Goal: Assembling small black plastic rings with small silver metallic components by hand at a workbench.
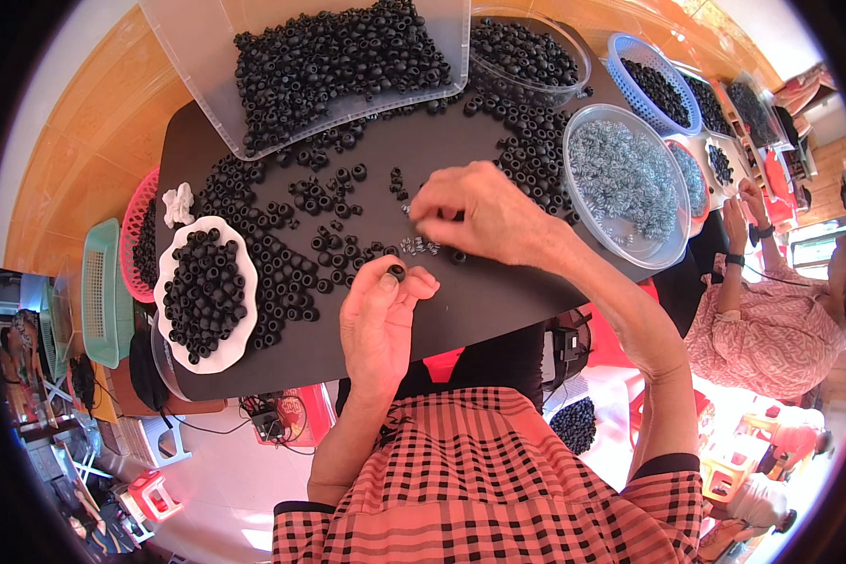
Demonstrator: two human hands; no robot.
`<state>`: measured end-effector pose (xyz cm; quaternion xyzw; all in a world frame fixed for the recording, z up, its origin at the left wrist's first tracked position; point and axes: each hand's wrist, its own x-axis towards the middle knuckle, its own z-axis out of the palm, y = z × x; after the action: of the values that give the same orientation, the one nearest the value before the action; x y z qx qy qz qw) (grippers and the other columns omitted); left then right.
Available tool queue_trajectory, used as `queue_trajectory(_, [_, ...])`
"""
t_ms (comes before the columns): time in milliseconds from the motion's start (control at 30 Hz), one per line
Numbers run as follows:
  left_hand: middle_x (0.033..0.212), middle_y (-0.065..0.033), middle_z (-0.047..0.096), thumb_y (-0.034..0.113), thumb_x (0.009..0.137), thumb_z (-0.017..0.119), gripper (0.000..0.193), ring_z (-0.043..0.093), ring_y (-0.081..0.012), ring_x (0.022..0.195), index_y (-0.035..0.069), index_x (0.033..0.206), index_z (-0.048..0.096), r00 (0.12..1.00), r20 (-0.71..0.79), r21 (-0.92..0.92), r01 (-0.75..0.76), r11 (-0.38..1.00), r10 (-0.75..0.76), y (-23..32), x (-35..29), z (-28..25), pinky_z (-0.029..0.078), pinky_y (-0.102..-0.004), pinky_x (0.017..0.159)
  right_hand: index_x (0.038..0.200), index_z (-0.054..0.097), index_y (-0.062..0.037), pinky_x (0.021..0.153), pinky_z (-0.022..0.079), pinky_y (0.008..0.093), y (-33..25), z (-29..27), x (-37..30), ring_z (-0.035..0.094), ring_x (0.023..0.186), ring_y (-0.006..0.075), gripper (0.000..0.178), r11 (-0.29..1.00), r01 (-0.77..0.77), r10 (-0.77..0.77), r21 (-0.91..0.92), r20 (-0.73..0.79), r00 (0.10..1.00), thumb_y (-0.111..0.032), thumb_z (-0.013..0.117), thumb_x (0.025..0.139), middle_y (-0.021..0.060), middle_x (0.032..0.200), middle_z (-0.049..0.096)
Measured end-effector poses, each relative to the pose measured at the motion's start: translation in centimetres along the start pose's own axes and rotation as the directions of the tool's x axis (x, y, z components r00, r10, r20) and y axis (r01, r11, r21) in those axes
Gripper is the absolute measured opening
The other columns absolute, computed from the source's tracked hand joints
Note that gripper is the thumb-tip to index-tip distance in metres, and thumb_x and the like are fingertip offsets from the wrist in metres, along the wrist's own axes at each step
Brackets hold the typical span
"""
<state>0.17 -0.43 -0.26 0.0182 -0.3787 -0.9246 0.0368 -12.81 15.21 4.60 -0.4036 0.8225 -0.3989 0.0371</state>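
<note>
left hand (376, 315): black cap (398, 273) clamped between thumb and fingertips, held near small springs (421, 246), probably for ready access. right hand (487, 209): fingers curled, cannot tell whether gripping any; springs loose on tabletop (470, 299), seemingly for easy picking.

a workshop, perhaps — bulk black parts (343, 66)

Head-worn left fisheye: looks down, near, past checked shirt (484, 465) onto left hand (378, 324), right hand (489, 214), dark table (498, 291).
</note>
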Motion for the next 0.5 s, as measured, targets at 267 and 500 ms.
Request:
queue_trajectory(267, [0.085, -0.0144, 0.067, 0.015, 0.098, 0.049, 0.028, 0.06, -0.0257, 0.096, -0.006, 0.117, 0.052, 0.999, -0.045, 0.024, -0.02, 1.0, 0.021, 0.6, -0.3, -0.4, 0.046, -0.0401, 0.093, 0.089, 0.067, -0.0053, 0.073, 0.043, 0.0382, 0.9, 2.2, 0.0, 0.062, 0.076, 0.0257, 0.012, 0.981, 0.125, -0.133, -0.151, -0.044, 0.99, -0.011, 0.07, 0.078, 0.0062, 0.077, 0.063])
queue_trajectory(500, [0.087, -0.0135, 0.067, 0.013, 0.099, 0.048, 0.027, 0.06, -0.0254, 0.098, -0.006, 0.117, 0.052, 1.0, -0.004, -0.01, -0.028, 1.0, 0.028, 0.5, 0.0, -0.8, 0.046, -0.04, 0.093, 0.088, 0.068, -0.0008, 0.062, 0.052, 0.0368, -0.4, -0.2, -0.1, 0.065, 0.067, 0.0277, 0.009, 0.995, -0.077, 0.086, 0.061, -0.171, 0.981, -0.006, 0.067, 0.08, 0.013, 0.078, 0.067])
